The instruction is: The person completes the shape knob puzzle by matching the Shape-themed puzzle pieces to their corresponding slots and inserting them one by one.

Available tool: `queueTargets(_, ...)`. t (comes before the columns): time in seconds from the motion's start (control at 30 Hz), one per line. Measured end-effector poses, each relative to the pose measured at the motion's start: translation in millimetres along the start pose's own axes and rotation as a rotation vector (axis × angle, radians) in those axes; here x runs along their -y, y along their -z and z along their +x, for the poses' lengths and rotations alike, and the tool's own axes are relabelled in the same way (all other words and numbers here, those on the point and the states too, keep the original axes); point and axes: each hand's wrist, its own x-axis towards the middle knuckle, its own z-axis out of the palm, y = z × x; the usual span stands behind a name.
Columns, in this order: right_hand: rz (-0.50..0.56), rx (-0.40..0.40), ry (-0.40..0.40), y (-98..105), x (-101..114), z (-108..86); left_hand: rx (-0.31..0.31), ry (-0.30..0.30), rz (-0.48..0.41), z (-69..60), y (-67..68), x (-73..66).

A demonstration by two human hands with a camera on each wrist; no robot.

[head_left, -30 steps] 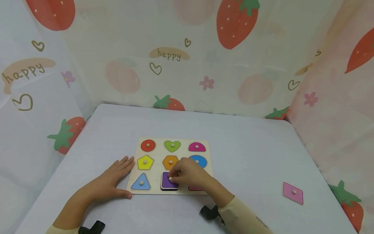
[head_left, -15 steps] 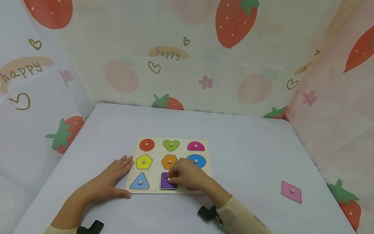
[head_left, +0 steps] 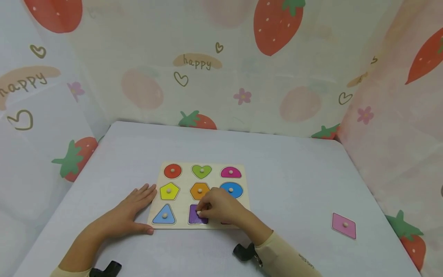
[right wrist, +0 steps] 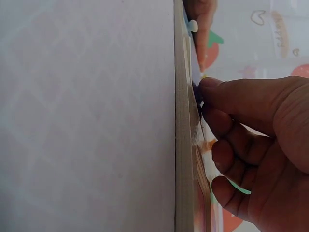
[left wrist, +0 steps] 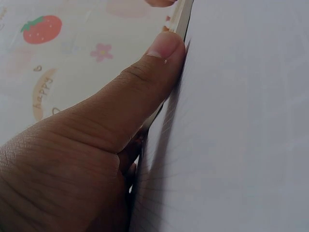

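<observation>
My right hand (head_left: 221, 206) pinches the small knob of a purple square puzzle piece (head_left: 194, 218) between thumb and index finger. That square lies within its outline in the bottom row of a wooden peg puzzle board (head_left: 183, 227). In the right wrist view the thumb and fingertip (right wrist: 210, 83) meet at the knob, close above the board. My left hand (head_left: 133, 211) rests on the table with fingers spread, its fingertips and thumb touching the board's left edge. A blue triangle (head_left: 164, 214) sits left of the square. The bottom-right spot is mostly hidden by my right hand.
Other knobbed pieces sit in the board, among them a red circle (head_left: 172, 171), green heart (head_left: 201, 172) and orange hexagon (head_left: 199, 191). A pink parallelogram piece (head_left: 343, 226) lies on the white table (head_left: 290, 181) at the far right. Strawberry-print cloth (head_left: 214, 84) surrounds the table.
The purple square has gone down from a raised, slightly offset position into its outline, with my right hand still pinching its knob. My left hand stays at the board; the view shifts slightly.
</observation>
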Motion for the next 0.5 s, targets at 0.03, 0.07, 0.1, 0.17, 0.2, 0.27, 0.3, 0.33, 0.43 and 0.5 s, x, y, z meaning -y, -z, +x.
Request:
queueTargets(0.03,0.005,0.002,-0.003,-0.1,0.0,0.3,-0.001,-0.002,-0.001,0.0,0.2,-0.1)
queueTargets(0.07,0.012,0.006,-0.006,-0.1,-0.1,0.6,0.0,-0.002,-0.001,0.0,0.5,-0.6)
queueTargets(0.1,0.021,0.009,-0.011,-0.1,-0.4,0.8,0.0,-0.002,-0.002,0.0,0.8,-0.8)
queueTargets(0.17,0.039,0.016,-0.019,0.0,-0.8,1.0,0.003,-0.005,-0.001,0.1,1.6,-1.6)
queueTargets(0.2,0.048,0.02,-0.025,0.1,-0.8,0.8,0.003,-0.005,-0.001,0.2,1.9,-1.8)
queueTargets(0.27,0.064,0.023,-0.032,0.1,-1.1,0.8,0.004,-0.005,0.002,0.4,2.4,-2.0)
queueTargets(0.3,0.07,0.023,-0.032,0.0,-1.2,0.9,0.004,-0.004,0.001,0.5,2.5,-2.0)
queueTargets(0.33,0.076,0.024,-0.033,-0.2,-1.4,1.0,0.004,-0.005,0.001,0.6,2.4,-1.9)
queueTargets(0.43,0.094,0.031,-0.042,-0.2,-2.2,1.0,0.0,-0.008,-0.004,0.8,1.5,-1.2)
queueTargets(0.5,0.108,0.039,-0.056,0.6,-2.7,0.9,-0.005,-0.01,-0.009,0.9,0.4,-0.6)
